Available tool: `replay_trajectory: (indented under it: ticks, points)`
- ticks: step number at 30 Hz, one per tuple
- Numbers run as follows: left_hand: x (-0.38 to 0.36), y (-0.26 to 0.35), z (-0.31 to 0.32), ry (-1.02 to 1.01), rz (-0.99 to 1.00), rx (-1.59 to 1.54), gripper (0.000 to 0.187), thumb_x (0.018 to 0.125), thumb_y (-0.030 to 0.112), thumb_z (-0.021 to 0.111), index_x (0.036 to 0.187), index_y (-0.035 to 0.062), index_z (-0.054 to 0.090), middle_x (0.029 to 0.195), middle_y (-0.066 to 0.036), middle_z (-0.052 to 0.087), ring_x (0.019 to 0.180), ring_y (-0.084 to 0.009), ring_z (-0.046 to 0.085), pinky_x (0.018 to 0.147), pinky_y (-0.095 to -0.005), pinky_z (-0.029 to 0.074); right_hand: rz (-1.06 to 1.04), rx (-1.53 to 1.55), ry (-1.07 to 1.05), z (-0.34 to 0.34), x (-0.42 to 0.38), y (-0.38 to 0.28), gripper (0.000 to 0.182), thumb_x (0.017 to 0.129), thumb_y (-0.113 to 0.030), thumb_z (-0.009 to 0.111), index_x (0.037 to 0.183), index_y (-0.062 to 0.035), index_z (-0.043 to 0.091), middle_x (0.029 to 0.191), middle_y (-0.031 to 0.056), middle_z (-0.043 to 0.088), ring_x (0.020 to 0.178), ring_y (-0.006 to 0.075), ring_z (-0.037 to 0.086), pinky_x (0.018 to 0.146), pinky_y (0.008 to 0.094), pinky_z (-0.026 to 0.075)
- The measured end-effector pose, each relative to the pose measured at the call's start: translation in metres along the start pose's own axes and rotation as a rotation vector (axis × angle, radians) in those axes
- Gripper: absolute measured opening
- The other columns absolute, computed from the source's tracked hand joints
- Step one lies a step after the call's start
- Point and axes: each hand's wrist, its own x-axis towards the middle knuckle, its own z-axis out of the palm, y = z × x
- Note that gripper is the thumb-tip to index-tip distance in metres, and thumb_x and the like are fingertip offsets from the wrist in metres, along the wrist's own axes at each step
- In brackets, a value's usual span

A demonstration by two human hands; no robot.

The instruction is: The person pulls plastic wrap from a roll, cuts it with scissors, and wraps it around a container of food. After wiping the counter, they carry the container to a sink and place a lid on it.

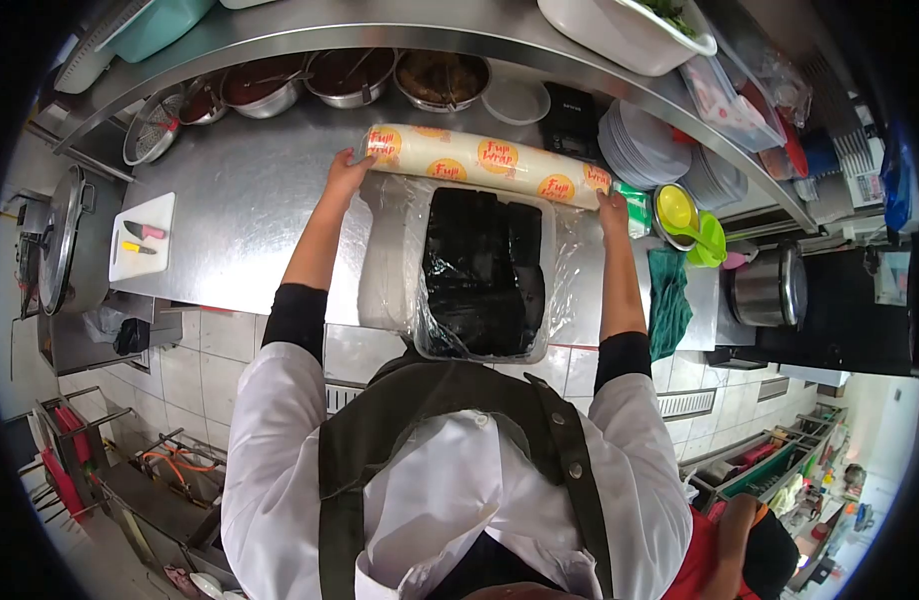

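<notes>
Arms outstretched, left hand (pixel 348 168) and right hand (pixel 612 205) grip wrap roll (pixel 485 160) ends.

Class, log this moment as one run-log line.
left hand: on wrap roll end | right hand: on other end | film: drawn over tray | steel counter

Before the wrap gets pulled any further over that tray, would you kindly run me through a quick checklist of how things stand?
1. Left hand on its end of the cling film roll: ok.
2. Right hand on the other end: ok.
3. Film sheet drawn from the roll over the tray: ok.
4. Film reaching the tray's near edge: cannot tell.
5. Roll clear of the bowls behind it: ok.
6. Film free of wrinkles: not ok, it bunches left of the tray.
</notes>
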Motion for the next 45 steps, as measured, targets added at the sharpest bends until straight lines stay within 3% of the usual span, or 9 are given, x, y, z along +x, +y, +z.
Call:
replay_trajectory:
  ticks: [3, 7, 10, 13, 18, 33, 38, 42, 45]
  points:
    - [0.027, 0.008, 0.013, -0.121, -0.010, 0.022, 0.055, 0.069, 0.029, 0.070, 0.108, -0.0055, 0.054, 0.099, -0.016, 0.059, 0.088, -0.0210, 0.058, 0.075, -0.0290, 0.045, 0.312, 0.188, -0.362, -0.011, -0.021, -0.057, 0.057, 0.076, -0.033, 0.062, 0.119, 0.0002, 0.044, 0.117, 0.0103, 0.050, 0.106, 0.0234, 0.047, 0.089, 0.0368, 0.038]
    - [0.047, 0.016, 0.029, -0.154, -0.056, -0.016, 0.042, 0.069, 0.031, 0.071, 0.087, -0.0065, 0.063, 0.080, -0.013, 0.064, 0.071, -0.0187, 0.062, 0.067, -0.0293, 0.047, 0.420, 0.060, -0.265, 0.001, 0.009, -0.038, 0.038, 0.081, -0.027, 0.058, 0.110, -0.0029, 0.054, 0.105, 0.0060, 0.057, 0.100, 0.0184, 0.050, 0.079, 0.0336, 0.041]
    - [0.090, -0.008, 0.045, 0.037, 0.110, 0.029, 0.039, 0.070, 0.030, 0.070, 0.083, -0.0061, 0.062, 0.079, -0.013, 0.064, 0.070, -0.0185, 0.062, 0.064, -0.0290, 0.046, 0.147, 0.074, -0.227, 0.013, 0.074, 0.015, 0.035, 0.081, -0.026, 0.059, 0.108, -0.0037, 0.056, 0.099, 0.0062, 0.059, 0.091, 0.0176, 0.054, 0.078, 0.0295, 0.042]
    - [0.050, 0.075, 0.024, -0.091, 0.031, -0.208, 0.035, 0.072, 0.027, 0.068, 0.081, -0.0055, 0.061, 0.080, -0.014, 0.063, 0.071, -0.0193, 0.061, 0.063, -0.0293, 0.046, 0.059, 0.179, -0.209, -0.017, 0.030, -0.088, 0.036, 0.081, -0.024, 0.059, 0.106, 0.0005, 0.056, 0.097, 0.0083, 0.060, 0.085, 0.0171, 0.057, 0.078, 0.0269, 0.041]
    - [0.010, 0.126, -0.006, -0.154, -0.001, -0.378, 0.030, 0.077, 0.017, 0.061, 0.091, -0.0090, 0.056, 0.087, -0.017, 0.062, 0.073, -0.0212, 0.061, 0.067, -0.0300, 0.046, 0.077, 0.620, -0.378, -0.058, 0.013, -0.132, 0.034, 0.080, -0.016, 0.059, 0.104, 0.0070, 0.053, 0.097, 0.0121, 0.059, 0.082, 0.0179, 0.059, 0.079, 0.0270, 0.043]
    - [-0.165, 0.193, -0.128, -0.413, -0.034, -0.349, 0.029, 0.081, 0.018, 0.056, 0.098, -0.0059, 0.053, 0.084, -0.007, 0.061, 0.072, -0.0090, 0.057, 0.065, -0.0216, 0.045, 0.210, 0.723, -0.625, -0.205, -0.139, -0.203, 0.035, 0.083, -0.016, 0.053, 0.110, 0.0054, 0.049, 0.103, 0.0134, 0.058, 0.092, 0.0214, 0.058, 0.082, 0.0342, 0.045]
    - [-0.162, 0.178, -0.117, -0.477, 0.154, -0.563, 0.044, 0.079, 0.018, 0.055, 0.116, -0.0043, 0.047, 0.103, -0.007, 0.059, 0.096, -0.0141, 0.054, 0.083, -0.0231, 0.039, 0.304, 0.822, -0.521, -0.219, -0.131, -0.210, 0.034, 0.084, -0.015, 0.052, 0.110, 0.0056, 0.048, 0.104, 0.0168, 0.058, 0.095, 0.0238, 0.058, 0.082, 0.0330, 0.046]
    - [-0.156, 0.179, -0.111, -0.397, 0.400, -0.299, 0.043, 0.080, 0.016, 0.056, 0.116, -0.0056, 0.046, 0.105, -0.011, 0.058, 0.097, -0.0147, 0.054, 0.083, -0.0261, 0.040, 0.241, 0.903, -0.549, -0.214, -0.120, -0.217, 0.034, 0.083, -0.011, 0.052, 0.111, 0.0086, 0.046, 0.104, 0.0185, 0.057, 0.096, 0.0240, 0.058, 0.084, 0.0326, 0.044]
    - [-0.148, 0.192, -0.111, -0.363, 0.148, -0.327, 0.037, 0.083, 0.015, 0.056, 0.112, -0.0064, 0.047, 0.104, -0.011, 0.058, 0.092, -0.0135, 0.056, 0.080, -0.0250, 0.043, 0.062, 0.745, -0.682, -0.214, -0.127, -0.227, 0.041, 0.081, -0.011, 0.054, 0.114, 0.0104, 0.042, 0.107, 0.0174, 0.055, 0.099, 0.0214, 0.055, 0.087, 0.0301, 0.042]
